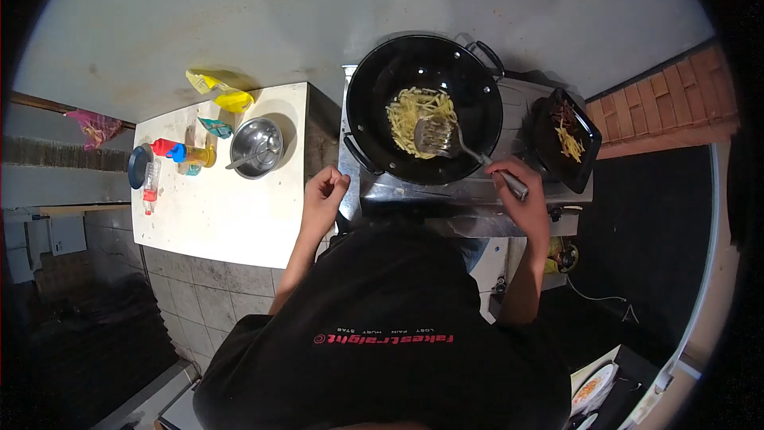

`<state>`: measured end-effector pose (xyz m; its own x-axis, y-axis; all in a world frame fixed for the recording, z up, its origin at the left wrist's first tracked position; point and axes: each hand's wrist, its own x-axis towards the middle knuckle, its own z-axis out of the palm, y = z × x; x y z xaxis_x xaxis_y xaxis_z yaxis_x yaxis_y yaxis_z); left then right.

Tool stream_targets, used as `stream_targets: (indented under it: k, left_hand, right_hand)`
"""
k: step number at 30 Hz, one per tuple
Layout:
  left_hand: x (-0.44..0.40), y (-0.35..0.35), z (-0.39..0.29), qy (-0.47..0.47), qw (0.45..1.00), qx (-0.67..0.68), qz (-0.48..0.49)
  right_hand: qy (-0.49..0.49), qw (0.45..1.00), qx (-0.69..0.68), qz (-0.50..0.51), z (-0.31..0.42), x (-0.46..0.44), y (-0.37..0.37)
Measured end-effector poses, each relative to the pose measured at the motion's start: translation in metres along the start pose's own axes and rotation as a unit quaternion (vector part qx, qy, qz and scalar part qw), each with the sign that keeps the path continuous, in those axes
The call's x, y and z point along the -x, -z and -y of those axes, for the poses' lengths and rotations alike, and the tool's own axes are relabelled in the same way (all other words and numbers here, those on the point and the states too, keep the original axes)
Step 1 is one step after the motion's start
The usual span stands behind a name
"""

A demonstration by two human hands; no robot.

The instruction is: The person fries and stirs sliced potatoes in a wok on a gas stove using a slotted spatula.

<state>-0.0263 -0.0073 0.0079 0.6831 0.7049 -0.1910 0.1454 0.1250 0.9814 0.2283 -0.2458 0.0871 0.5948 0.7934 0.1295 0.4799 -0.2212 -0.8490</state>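
A black two-handled wok (pixel 366 95) stands on the stove, with pale yellow strips of food, perhaps potato, (pixel 414 103) lying in its middle. My right hand (pixel 517 191) is closed around the handle of a metal slotted spatula (pixel 436 137). The spatula's head rests among the strips. To the left of the stove my left hand (pixel 325 191) hangs in a loose fist near the white table's edge, and nothing shows in its fingers. Right of the wok sits a black square dish (pixel 585 163) holding yellow strips and dark pieces.
The steel stove (pixel 414 195) lies under the wok. On the white table (pixel 215 223) are a steel bowl (pixel 248 166) with a spoon, a yellow packet (pixel 231 100), a yellow bottle with a blue cap (pixel 199 157) and a dark round lid (pixel 139 167). A wall rises behind.
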Motion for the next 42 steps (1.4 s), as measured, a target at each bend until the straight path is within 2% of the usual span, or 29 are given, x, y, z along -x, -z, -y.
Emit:
stream_targets:
  k: [6, 12, 14, 15, 17, 20, 27, 29, 32, 35, 38, 42]
  left_hand:
    - [0.001, 0.001, -0.003, 0.003, 1.000, -0.007, -0.002]
    - [0.003, 0.005, -0.002, 0.000, 1.000, -0.005, -0.002]
    - [0.002, 0.005, 0.000, 0.004, 1.000, -0.005, -0.002]
    - [0.002, 0.004, 0.002, 0.007, 1.000, 0.000, -0.004]
    - [0.002, 0.004, 0.003, 0.009, 1.000, 0.005, -0.006]
    - [0.001, 0.001, 0.000, 0.008, 1.000, 0.006, 0.002]
    - [0.001, 0.000, -0.004, 0.004, 1.000, -0.004, 0.004]
    - [0.001, 0.000, -0.006, 0.008, 1.000, -0.005, 0.007]
    - [0.002, 0.001, -0.007, 0.009, 1.000, -0.008, 0.002]
    - [0.001, 0.000, -0.007, 0.001, 1.000, -0.008, 0.001]
    - [0.000, -0.001, -0.007, -0.008, 1.000, -0.009, 0.004]
    - [0.000, -0.001, -0.008, -0.009, 1.000, -0.012, 0.005]
  right_hand:
    - [-0.004, 1.000, -0.001, 0.025, -0.009, -0.008, -0.016]
    - [-0.022, 0.999, 0.041, -0.018, -0.015, -0.024, -0.032]
    - [0.008, 0.995, 0.010, -0.094, -0.015, -0.025, -0.032]
    - [0.008, 0.995, 0.011, -0.095, -0.019, -0.025, -0.032]
    - [-0.067, 0.985, -0.070, -0.139, -0.029, -0.023, -0.032]
    - [-0.084, 0.981, -0.063, -0.163, -0.029, -0.024, -0.034]
    - [-0.119, 0.984, -0.057, -0.116, -0.034, -0.030, -0.057]
    - [-0.144, 0.975, -0.138, -0.100, -0.036, -0.034, -0.064]
    - [-0.128, 0.976, -0.112, -0.136, -0.039, -0.039, -0.072]
    - [-0.117, 0.983, -0.073, -0.117, -0.022, -0.039, -0.071]
    - [-0.157, 0.973, -0.136, -0.099, -0.026, -0.041, -0.072]
    - [-0.141, 0.973, -0.137, -0.124, -0.035, -0.045, -0.075]
